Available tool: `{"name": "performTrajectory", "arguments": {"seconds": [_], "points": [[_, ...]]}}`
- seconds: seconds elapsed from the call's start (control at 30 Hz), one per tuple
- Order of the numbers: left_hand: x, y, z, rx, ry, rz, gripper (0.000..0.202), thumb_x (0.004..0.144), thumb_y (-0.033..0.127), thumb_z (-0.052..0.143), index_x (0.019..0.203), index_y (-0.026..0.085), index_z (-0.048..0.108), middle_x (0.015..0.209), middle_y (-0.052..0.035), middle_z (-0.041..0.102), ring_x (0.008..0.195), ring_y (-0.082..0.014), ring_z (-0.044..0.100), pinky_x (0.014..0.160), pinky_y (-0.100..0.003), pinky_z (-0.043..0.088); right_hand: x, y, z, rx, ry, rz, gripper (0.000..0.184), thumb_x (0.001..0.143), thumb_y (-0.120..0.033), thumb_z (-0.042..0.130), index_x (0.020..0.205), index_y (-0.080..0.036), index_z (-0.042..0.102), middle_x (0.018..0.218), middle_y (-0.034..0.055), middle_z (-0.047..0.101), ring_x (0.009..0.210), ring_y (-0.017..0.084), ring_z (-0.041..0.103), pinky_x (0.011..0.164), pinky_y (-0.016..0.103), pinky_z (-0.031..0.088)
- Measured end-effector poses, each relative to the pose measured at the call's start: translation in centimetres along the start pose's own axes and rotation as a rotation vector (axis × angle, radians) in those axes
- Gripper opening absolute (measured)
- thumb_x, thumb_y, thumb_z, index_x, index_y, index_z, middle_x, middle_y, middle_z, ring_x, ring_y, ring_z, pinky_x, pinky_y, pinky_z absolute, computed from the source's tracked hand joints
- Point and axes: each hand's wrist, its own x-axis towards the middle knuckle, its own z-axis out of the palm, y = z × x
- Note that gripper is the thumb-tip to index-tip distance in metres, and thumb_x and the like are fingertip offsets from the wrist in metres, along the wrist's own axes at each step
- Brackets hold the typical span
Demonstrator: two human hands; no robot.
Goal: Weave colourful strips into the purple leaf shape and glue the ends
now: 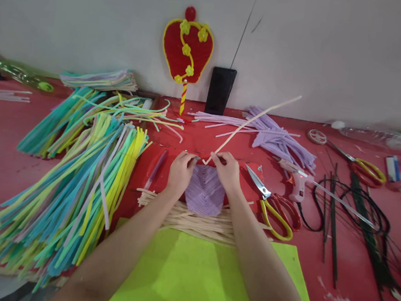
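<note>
A purple woven pipe-cleaner piece, shaped like a shield, lies on a red mat in the middle. My left hand pinches its upper left edge. My right hand pinches its upper right edge together with a long cream pipe cleaner that slants up to the right. Both hands have their fingers closed. A bundle of cream pipe cleaners lies under my wrists, next to a lime green sheet.
A big heap of coloured pipe cleaners fills the left. Purple pipe cleaners, two pairs of scissors, a pink glue gun and dark wires lie right. A red fan ornament and phone lean on the wall.
</note>
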Motion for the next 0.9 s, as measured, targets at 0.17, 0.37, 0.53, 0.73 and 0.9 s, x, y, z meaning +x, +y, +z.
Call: {"name": "performTrajectory", "arguments": {"seconds": [0.17, 0.37, 0.53, 0.73, 0.9], "points": [[0.0, 0.0, 0.0, 0.006, 0.000, -0.007, 0.013, 0.083, 0.017, 0.050, 0.086, 0.017, 0.063, 0.088, -0.0057, 0.064, 0.082, -0.0161, 0.059, 0.076, -0.028, 0.045, -0.1, -0.3, 0.0, -0.011, 0.004, -0.019, 0.028, 0.080, -0.041, 0.053, 0.067, -0.018, 0.060, 0.072, 0.0027, 0.059, 0.069, 0.014, 0.055, 0.069, 0.027, 0.042], [0.0, -0.1, -0.1, 0.015, 0.000, -0.018, 0.014, 0.083, 0.014, 0.049, 0.085, 0.018, 0.063, 0.086, -0.0049, 0.063, 0.080, -0.0154, 0.059, 0.075, -0.027, 0.045, 0.0, 0.2, 0.0, -0.026, -0.005, -0.004, 0.029, 0.081, -0.042, 0.052, 0.068, -0.018, 0.061, 0.072, 0.0030, 0.059, 0.068, 0.015, 0.056, 0.069, 0.027, 0.042], [0.0, -0.2, -0.1, 0.025, -0.004, -0.025, 0.015, 0.083, 0.013, 0.048, 0.084, 0.017, 0.062, 0.086, -0.0052, 0.063, 0.079, -0.0153, 0.058, 0.074, -0.026, 0.044, 0.0, 0.5, 0.1, -0.068, -0.043, -0.019, 0.029, 0.081, -0.042, 0.051, 0.070, -0.018, 0.064, 0.074, 0.0039, 0.061, 0.068, 0.015, 0.056, 0.068, 0.028, 0.042], [0.0, -0.2, 0.0, 0.048, -0.014, -0.031, 0.014, 0.083, 0.014, 0.048, 0.084, 0.015, 0.062, 0.085, -0.0062, 0.062, 0.079, -0.0161, 0.058, 0.074, -0.027, 0.044, 0.1, 1.1, 0.7, -0.180, -0.043, -0.062, 0.026, 0.081, -0.037, 0.053, 0.068, -0.018, 0.064, 0.072, 0.0037, 0.060, 0.064, 0.015, 0.055, 0.064, 0.028, 0.041], [-0.1, 0.0, -0.1, 0.049, -0.026, 0.000, 0.012, 0.081, 0.015, 0.052, 0.086, 0.017, 0.063, 0.087, -0.0054, 0.063, 0.081, -0.0161, 0.058, 0.077, -0.028, 0.044, 0.0, 1.1, 0.9, -0.181, -0.043, -0.070, 0.024, 0.082, -0.035, 0.054, 0.068, -0.019, 0.064, 0.073, 0.0040, 0.060, 0.064, 0.015, 0.055, 0.063, 0.027, 0.041]]}}
